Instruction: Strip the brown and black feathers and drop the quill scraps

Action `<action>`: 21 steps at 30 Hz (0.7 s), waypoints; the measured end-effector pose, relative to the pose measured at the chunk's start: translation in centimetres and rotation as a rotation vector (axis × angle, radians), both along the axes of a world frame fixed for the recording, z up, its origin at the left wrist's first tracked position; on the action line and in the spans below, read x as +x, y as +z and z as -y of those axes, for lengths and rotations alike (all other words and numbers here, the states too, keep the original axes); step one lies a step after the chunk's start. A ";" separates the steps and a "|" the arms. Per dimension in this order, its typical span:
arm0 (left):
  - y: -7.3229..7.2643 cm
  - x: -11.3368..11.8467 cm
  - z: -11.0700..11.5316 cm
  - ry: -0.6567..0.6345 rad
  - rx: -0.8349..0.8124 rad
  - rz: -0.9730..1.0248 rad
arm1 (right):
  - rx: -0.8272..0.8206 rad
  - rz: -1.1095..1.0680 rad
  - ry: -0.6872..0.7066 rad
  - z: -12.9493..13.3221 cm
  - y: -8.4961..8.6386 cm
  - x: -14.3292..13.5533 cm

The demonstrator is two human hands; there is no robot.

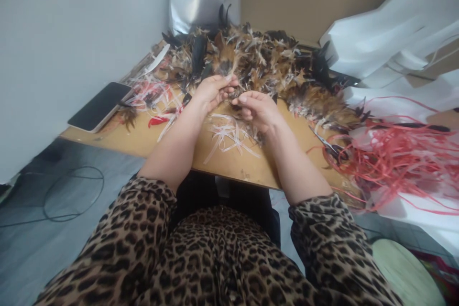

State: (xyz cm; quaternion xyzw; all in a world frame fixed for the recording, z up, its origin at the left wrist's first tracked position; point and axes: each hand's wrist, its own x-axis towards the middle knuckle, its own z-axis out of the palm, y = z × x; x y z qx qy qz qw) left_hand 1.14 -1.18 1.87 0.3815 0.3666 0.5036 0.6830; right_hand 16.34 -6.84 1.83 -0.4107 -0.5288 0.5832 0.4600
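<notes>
Feathers (276, 64): a loose pile, brown, black and pale, spread across the far half of the table (247, 172), directly beyond your hands.
Left hand (215, 92): thumb and forefinger together over the near edge of the pile, apparently clamped on the pale base of a brown feather (226, 53), its vane pointing away from you.
Right hand (260, 109): just beside the left and slightly nearer you, thumb and forefinger drawn close; whether anything thin lies between them, you cannot tell from this view.
Strips (229, 131): thin, pale lengths lying on the table below and between your wrists.
Scissors (327, 145): resting to your right, beside a tangle of red strands (405, 155), touched by neither hand.
Fingertip work: judged from the pose, you are handling the feather at its base, the left hand steadying, the right working close by.
Next move: probably calls for a firm left pinch and a fine right-hand action at the base, without bending the vane or catching the neighbouring feathers.
</notes>
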 end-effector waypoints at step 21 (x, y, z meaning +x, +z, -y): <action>0.4 0.1 0.4 -0.002 -0.053 0.004 | 0.232 0.581 0.076 0.3 -1.2 -0.7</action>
